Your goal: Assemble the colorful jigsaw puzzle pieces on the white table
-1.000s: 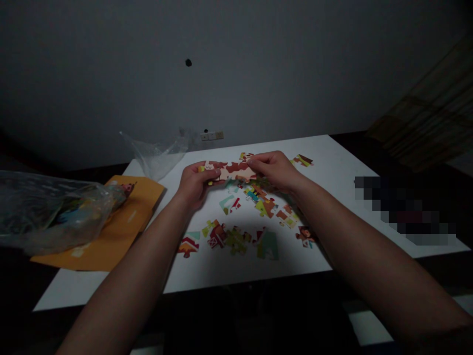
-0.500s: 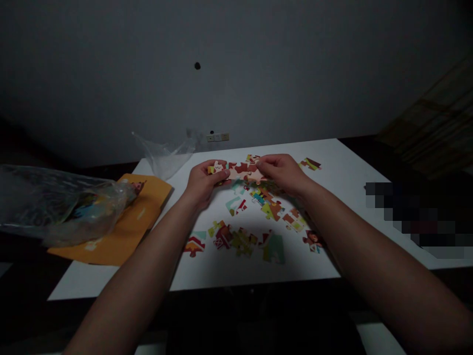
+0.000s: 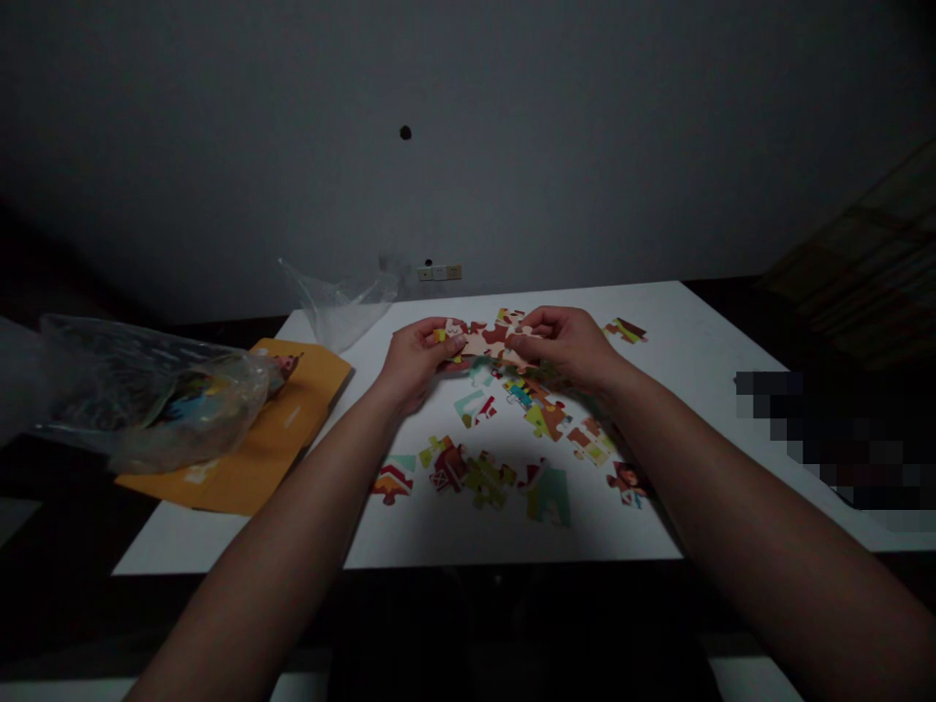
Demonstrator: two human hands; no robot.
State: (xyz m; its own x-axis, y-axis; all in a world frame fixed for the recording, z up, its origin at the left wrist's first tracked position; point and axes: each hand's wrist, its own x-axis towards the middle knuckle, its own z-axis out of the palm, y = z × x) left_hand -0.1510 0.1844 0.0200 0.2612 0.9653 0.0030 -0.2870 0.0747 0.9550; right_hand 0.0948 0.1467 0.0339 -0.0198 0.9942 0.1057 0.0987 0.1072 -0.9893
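A big clear bag [image 3: 146, 400] lies on a flat orange packet [image 3: 296, 424] at the left side of the white desk [image 3: 460, 536]. There is something colorful in the bag, with blue, yellow and red on it, but the shiny plastic makes it hard to tell what it is. I cannot tell if the orange packet has anything in it. A second clear bag [image 3: 347, 304] sits crumpled near the far left corner, and I can see nothing inside it.

Both arms reach forward over the desk, with the elbows wide and the hands close to each other. The left hand [image 3: 415, 363] and the right hand [image 3: 571, 343] pinch the brown and pink cow puzzle pieces [image 3: 486, 341] between them, with thumbs on top. The cow pieces are up above the middle of the desk, and loose puzzle pieces [image 3: 487, 478] lie below.
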